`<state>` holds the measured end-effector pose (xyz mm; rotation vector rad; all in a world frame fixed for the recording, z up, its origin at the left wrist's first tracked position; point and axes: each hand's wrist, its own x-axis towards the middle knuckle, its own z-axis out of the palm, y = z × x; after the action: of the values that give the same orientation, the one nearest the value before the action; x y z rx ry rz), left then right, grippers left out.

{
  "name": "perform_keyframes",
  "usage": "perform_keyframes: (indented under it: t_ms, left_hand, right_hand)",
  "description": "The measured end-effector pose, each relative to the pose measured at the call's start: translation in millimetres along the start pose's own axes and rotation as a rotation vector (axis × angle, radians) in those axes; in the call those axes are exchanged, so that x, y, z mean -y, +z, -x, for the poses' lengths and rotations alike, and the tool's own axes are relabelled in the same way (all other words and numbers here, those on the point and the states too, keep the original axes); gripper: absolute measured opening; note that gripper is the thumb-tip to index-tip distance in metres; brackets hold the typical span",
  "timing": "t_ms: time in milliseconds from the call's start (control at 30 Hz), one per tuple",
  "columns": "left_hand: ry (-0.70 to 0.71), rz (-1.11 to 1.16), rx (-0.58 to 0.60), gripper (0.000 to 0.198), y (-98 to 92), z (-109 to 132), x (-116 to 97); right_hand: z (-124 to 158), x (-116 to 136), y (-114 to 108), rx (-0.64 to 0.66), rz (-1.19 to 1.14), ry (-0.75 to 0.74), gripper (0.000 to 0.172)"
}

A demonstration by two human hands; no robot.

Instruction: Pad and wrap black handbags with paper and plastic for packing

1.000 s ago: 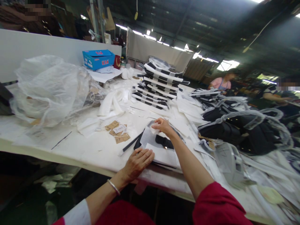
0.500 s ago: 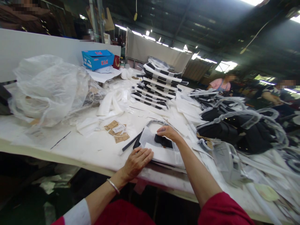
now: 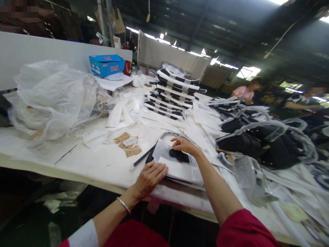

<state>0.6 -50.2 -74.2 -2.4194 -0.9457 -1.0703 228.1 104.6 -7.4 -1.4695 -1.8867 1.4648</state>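
A flat black piece wrapped in white tissue paper (image 3: 177, 168) lies on the white table (image 3: 102, 164) in front of me. My left hand (image 3: 150, 176) rests flat on its near left corner, fingers stretched out. My right hand (image 3: 183, 144) lies on the far side of the piece, fingers bent and pressing the paper and the exposed black part (image 3: 180, 156). Whether it pinches anything is not clear. A dark strap (image 3: 144, 157) pokes out to the left of the piece.
Brown tags (image 3: 128, 144) lie left of the piece. A big crumpled clear plastic bag (image 3: 51, 96) and a blue box (image 3: 106, 65) stand at the left. A stack of black-and-white wrapped pieces (image 3: 174, 94) rises behind. Black bags in plastic (image 3: 259, 140) crowd the right. Other people work at far right.
My right hand let down the bit of white paper it held up and moved slightly nearer, onto the black part. My left hand stayed put.
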Motion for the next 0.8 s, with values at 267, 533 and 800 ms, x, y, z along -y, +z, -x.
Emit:
perform_keyframes:
  t_ms: [267, 533, 800]
  left_hand:
    - [-0.004, 0.001, 0.01, 0.031, 1.2, 2.4, 0.0]
    - [-0.011, 0.0, 0.009, 0.031, 2.1, 3.3, -0.1]
    - [-0.004, 0.014, -0.001, 0.031, -0.1, 0.7, -0.3]
  right_hand:
    - [-13.6, 17.9, 0.4, 0.163, 0.274, 0.128, 0.039]
    - [-10.2, 6.2, -1.0, -0.028, 0.288, 0.039, 0.021]
    - [-5.8, 5.2, 17.1, -0.178, 0.163, -0.024, 0.02]
